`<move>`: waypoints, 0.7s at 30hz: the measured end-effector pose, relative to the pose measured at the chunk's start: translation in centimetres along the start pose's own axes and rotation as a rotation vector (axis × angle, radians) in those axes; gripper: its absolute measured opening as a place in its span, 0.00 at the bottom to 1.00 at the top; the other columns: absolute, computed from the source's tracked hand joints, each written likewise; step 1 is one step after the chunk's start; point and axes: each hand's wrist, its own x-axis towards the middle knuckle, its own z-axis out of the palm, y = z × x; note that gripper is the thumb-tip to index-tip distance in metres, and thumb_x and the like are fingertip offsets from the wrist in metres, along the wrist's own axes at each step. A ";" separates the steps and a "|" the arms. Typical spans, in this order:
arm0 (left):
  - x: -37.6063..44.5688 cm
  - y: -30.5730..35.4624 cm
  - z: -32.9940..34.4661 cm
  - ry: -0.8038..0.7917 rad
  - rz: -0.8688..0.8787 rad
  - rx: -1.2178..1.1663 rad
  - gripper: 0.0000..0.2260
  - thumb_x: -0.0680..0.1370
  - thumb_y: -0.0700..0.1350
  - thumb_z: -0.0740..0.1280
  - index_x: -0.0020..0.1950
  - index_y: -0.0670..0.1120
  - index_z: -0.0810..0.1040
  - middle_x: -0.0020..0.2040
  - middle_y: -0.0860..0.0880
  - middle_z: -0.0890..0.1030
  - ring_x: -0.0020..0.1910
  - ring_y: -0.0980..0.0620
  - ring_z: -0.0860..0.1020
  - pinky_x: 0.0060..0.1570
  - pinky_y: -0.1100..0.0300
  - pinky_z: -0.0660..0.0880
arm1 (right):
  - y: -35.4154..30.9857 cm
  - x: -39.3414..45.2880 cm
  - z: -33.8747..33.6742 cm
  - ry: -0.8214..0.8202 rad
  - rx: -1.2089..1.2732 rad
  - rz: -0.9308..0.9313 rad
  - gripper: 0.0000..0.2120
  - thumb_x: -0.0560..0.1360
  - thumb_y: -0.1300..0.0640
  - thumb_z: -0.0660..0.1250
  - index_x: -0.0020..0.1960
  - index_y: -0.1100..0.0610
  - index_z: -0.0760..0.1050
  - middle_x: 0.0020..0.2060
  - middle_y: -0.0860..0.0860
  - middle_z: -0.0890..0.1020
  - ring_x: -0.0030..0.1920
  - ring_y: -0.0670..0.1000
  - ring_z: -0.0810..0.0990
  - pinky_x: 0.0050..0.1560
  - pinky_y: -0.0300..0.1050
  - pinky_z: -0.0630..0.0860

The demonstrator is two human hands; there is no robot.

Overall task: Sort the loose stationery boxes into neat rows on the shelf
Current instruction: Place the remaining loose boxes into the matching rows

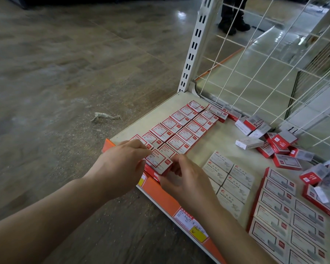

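On the low cream shelf two rows of red-and-white paper clip boxes run from the back post to the front edge. Both my hands hold one red-and-white box at the near end of those rows, above the orange shelf edge. My left hand grips its left side and my right hand pinches its right side. White paper clip boxes lie in rows to the right, and larger red-edged boxes lie in rows beyond them. A loose heap of boxes sits by the wire grid.
A white wire grid and a slotted post close the shelf's back. The orange front strip carries price labels. A crumpled scrap lies on the wooden floor at left. A person's dark shoes stand behind the grid.
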 end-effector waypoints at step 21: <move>0.1 0.4 -0.2 0.013 0.007 0.013 0.17 0.80 0.46 0.56 0.68 0.53 0.70 0.66 0.57 0.70 0.64 0.56 0.68 0.59 0.62 0.70 | 0.0 0.0 -0.3 -0.005 -0.006 -0.013 0.24 0.73 0.41 0.65 0.65 0.48 0.64 0.59 0.43 0.75 0.56 0.40 0.72 0.47 0.24 0.65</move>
